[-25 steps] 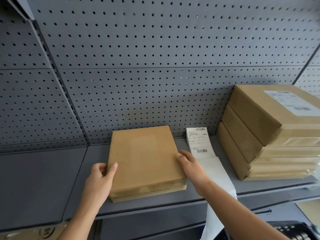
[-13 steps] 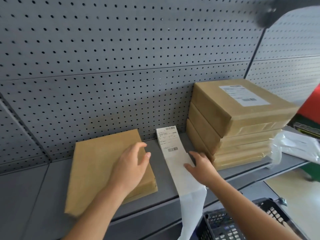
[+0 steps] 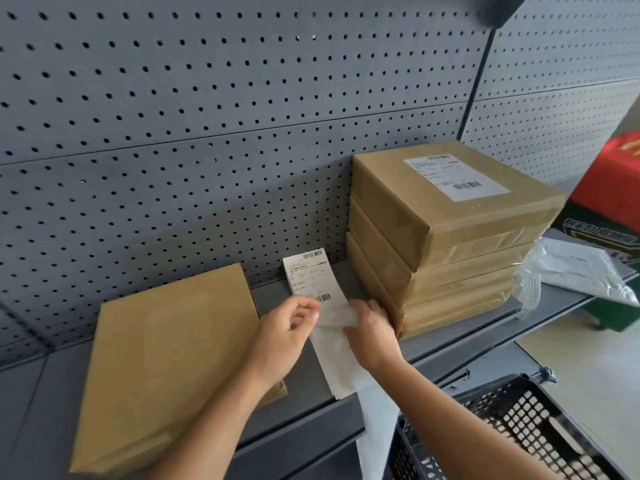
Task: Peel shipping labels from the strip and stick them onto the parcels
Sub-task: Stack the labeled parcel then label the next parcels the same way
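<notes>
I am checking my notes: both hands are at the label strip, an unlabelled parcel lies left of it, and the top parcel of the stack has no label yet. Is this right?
No. The head view shows a shipping label already on the top parcel of the stack. The left hand and right hand are indeed at the label strip.

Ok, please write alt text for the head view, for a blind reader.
The left hand pinches a printed label while the right hand grips its white strip, on a grey shelf. An unlabelled parcel lies left, a labelled stack right.
</notes>
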`<state>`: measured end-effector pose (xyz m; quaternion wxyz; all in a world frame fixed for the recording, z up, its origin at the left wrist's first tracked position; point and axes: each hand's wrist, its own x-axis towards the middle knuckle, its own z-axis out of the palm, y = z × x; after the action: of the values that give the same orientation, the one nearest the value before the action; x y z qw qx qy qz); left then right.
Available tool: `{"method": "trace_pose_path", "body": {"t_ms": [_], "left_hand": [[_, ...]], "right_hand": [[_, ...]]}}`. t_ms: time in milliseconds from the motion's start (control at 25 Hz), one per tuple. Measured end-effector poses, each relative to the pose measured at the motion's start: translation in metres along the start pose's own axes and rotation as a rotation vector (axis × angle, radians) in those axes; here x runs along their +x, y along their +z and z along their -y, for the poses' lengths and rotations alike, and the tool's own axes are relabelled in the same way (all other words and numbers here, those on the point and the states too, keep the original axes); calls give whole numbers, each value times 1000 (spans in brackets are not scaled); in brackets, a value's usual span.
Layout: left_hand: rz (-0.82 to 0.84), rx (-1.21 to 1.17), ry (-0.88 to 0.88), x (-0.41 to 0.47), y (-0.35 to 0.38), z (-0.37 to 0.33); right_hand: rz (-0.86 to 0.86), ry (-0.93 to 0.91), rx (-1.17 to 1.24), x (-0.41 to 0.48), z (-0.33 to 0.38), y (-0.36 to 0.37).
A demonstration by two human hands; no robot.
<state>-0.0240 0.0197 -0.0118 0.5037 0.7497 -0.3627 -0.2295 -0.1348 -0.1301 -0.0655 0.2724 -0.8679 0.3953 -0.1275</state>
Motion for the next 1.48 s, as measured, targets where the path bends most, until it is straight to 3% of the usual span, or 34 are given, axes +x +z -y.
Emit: {"method": "trace_pose_path", "body": {"t_ms": [240, 440, 640, 1000, 1240, 1480], "left_hand": [[-102, -231, -73, 1, -1, -8], [-50, -490, -224, 4, -10, -24], [-12, -628, -279, 7, -19, -20], [-6, -650, -300, 14, -23, -15], [57, -659, -232, 10, -29, -9], [234, -652, -207, 6, -34, -10]], "right_hand": [[-195, -72, 301, -9, 33, -51], [-251, -156, 350, -31, 57, -70], [-169, -203, 290, -59, 57, -51], [-7, -204, 290, -86, 33, -46], [-37, 37, 757, -62, 45, -74], [36, 98, 919, -45, 61, -80]]}}
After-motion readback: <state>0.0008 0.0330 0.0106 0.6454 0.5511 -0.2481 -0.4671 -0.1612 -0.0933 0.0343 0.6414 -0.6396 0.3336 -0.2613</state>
